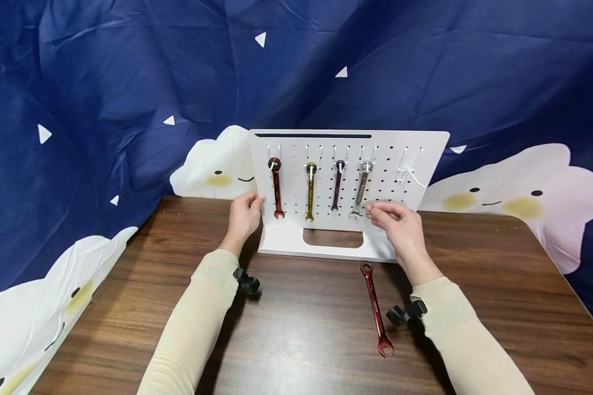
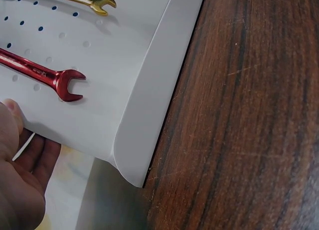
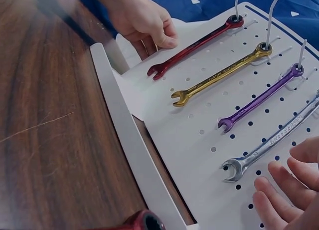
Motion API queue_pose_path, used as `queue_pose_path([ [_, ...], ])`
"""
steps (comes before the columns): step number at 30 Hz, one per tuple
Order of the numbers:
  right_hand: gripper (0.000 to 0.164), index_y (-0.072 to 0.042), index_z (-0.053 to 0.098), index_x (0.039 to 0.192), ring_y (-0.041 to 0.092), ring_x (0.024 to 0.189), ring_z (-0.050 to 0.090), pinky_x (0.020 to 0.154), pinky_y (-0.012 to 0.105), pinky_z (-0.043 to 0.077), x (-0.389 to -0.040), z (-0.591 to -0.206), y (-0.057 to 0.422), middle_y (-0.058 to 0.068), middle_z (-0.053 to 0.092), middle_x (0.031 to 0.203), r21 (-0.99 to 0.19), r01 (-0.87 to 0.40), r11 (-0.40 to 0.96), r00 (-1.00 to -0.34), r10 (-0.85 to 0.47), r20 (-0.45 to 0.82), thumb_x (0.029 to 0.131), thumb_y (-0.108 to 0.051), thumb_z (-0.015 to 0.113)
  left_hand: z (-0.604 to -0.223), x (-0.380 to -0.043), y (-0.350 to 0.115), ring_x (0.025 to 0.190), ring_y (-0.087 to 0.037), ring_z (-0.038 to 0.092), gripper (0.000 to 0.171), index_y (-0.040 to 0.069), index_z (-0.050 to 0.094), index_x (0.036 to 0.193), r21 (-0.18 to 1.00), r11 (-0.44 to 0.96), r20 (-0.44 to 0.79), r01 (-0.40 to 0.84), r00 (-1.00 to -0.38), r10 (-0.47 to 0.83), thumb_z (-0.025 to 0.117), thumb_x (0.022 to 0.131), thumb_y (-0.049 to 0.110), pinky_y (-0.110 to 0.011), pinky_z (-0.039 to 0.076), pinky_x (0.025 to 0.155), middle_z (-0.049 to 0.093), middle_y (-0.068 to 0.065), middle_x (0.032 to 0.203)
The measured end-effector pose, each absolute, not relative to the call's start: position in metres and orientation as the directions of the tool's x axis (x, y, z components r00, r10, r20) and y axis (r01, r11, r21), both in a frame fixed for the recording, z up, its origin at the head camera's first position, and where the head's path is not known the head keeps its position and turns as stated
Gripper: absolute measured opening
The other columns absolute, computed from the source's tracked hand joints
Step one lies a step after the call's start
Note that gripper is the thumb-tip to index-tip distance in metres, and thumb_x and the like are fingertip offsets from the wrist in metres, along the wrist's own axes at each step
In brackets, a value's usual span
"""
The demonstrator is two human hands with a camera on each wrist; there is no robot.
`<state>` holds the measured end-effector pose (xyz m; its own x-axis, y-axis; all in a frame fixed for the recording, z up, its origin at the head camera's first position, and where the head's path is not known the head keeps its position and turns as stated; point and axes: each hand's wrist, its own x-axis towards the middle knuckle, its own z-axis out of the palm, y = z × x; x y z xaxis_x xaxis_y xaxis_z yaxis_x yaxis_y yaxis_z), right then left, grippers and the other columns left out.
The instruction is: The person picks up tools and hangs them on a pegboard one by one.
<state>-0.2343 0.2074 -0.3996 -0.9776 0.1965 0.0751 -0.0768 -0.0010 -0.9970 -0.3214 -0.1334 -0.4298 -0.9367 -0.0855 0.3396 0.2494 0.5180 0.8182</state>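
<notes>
My left hand (image 1: 244,216) grips the left edge of a white pegboard stand (image 1: 281,240), thumb on the front and fingers behind. Four wrenches hang on its hooks: a red wrench (image 1: 277,189), a yellow wrench (image 1: 310,195), a purple wrench (image 3: 261,99) and a silver wrench (image 3: 269,142). Beside the lower end of the silver one is my right hand (image 1: 400,225), its fingers loosely bent and apart, with nothing held between them. Another red wrench (image 1: 374,307) lies on the table in front of the stand, open end toward me.
At the board's right side, a white hook (image 1: 406,174) carries no wrench. The stand sits on a brown wooden table (image 1: 296,329). Behind it hangs a dark blue cloth (image 1: 296,66) with white clouds. Each forearm wears a black wrist camera (image 1: 247,281).
</notes>
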Motion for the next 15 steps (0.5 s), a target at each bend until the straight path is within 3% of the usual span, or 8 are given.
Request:
queue_pose_path([
  [8,0.034,0.019,0.063,0.130,0.000,0.086,0.078,0.085,0.019,0.062,-0.217,-0.402,0.216,-0.019,0.079,0.091,-0.996,-0.079,0.050,-0.979,0.183,0.087,0.106,-0.006,0.065,-0.431,-0.321,-0.134,0.080,-0.028,0.054,0.027,-0.004,0.073,0.089,0.817,0.520,0.339,0.250,-0.937,-0.082,0.066,0.108,0.014,-0.034,0.041,0.074,0.057,-0.010,0.073],
  [15,0.028,0.012,0.069,0.124,0.001,0.084,0.077,0.083,0.021,0.062,-0.199,-0.403,0.221,-0.019,0.079,0.090,-0.993,-0.059,0.105,-0.985,0.153,0.074,0.106,-0.008,0.068,-0.431,-0.322,-0.134,0.081,-0.028,0.053,0.028,-0.003,0.072,0.089,0.820,0.516,0.333,0.248,-0.940,-0.079,0.065,0.109,0.015,-0.034,0.040,0.074,0.055,-0.009,0.073],
])
